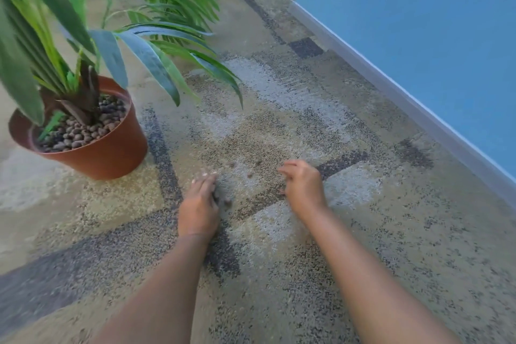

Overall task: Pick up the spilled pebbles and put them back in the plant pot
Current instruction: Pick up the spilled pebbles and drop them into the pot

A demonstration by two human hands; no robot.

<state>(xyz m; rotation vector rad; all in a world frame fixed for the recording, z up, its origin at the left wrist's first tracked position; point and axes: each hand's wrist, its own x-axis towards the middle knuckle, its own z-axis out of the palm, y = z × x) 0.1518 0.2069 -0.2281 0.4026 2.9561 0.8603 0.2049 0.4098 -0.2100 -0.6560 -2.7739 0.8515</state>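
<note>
A terracotta plant pot [111,153] stands on the carpet at the left, topped with brown pebbles [81,131] around a leafy plant [50,45]. A few spilled pebbles [249,175] lie loose on the carpet between my hands. My left hand [199,204] is low on the carpet to the right of the pot. It is cupped with the fingers together, and dark pebbles [226,202] show at its palm. My right hand [303,184] hovers just right of the loose pebbles with its fingers curled in. I see no pebble in it. The frame is motion-blurred.
Patterned beige, grey and dark carpet [321,120] covers the floor. A blue wall [418,36] with a grey skirting board [391,92] runs along the right. Long leaves [173,64] hang over the carpet beyond my hands.
</note>
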